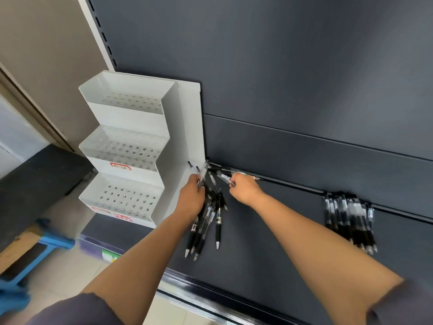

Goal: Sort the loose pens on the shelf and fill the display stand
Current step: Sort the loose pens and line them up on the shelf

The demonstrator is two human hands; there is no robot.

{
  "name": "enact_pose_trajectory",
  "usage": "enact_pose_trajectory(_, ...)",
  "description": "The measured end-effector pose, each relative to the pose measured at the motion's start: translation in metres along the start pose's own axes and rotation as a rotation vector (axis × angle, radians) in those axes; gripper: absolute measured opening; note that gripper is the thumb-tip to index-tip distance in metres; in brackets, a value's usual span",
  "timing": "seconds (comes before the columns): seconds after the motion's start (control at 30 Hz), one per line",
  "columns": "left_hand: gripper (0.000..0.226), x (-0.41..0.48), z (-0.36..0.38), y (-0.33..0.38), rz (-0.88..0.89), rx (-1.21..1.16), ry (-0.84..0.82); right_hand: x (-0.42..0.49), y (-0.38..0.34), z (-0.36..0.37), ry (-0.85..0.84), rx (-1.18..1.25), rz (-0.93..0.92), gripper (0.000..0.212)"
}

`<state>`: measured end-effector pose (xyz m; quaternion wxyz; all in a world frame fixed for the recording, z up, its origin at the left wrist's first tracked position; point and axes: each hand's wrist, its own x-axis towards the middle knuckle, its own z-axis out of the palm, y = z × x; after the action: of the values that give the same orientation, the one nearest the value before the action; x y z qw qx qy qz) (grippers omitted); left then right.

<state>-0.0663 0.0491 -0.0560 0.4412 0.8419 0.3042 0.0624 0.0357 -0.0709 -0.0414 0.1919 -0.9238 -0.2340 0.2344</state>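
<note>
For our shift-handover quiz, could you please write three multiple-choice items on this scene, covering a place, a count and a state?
1. Where does the tidy pile of pens lie?
A) on the floor
B) on the shelf, far right
C) in a drawer

2. How many tiers has the display stand?
A) two
B) three
C) five

3. What is the left hand doing?
A) hanging idle
B) pressing flat on the stand
C) gripping a bundle of pens

Answers: B, the pile rests on the dark shelf surface; B, three stepped trays show; C, pens stick out above and below its grip.
</note>
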Motion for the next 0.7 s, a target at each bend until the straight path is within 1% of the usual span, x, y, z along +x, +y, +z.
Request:
enact_pose_trajectory(0.07, 0.017, 0.002, -0.003, -0.006, -0.012, 0.023, -0.025, 0.008, -0.012, 0.006, 0.025, -0.008, 0.044, 0.004)
enact_pose_trajectory(0.13, 0.011, 0.003, -0.006, -0.012, -0.03, -0.001, -0.042, 0.017, -0.025, 0.013, 0.037, -0.03, 0.096, 0.011)
enact_pose_trajectory(0.27, 0.012, 0.003, -0.011, -0.017, -0.052, -0.042, -0.094, 0.029, -0.044, 0.027, 0.069, -0.184, 0.194, 0.023)
enact_pose_trajectory(0.37, 0.013, 0.004, -0.014, -0.019, -0.029, -0.025, -0.107, 0.035, -0.049, 0.034, 0.051, -0.276, 0.214, 0.024)
enact_pose_trajectory(0.47, 0.014, 0.007, -0.016, -0.02, -0.022, -0.02, -0.107, 0.037, -0.048, 0.03, 0.024, -0.325, 0.192, 0.025)
enact_pose_trajectory(0.6, 0.015, 0.008, -0.017, -0.016, -0.014, -0.065, -0.101, 0.033, -0.039, 0.017, 0.129, -0.364, 0.076, 0.028)
enact_pose_trajectory(0.7, 0.013, 0.01, -0.016, -0.01, -0.032, -0.121, -0.111, 0.03, -0.03, 0.006, 0.139, -0.311, 0.016, 0.025)
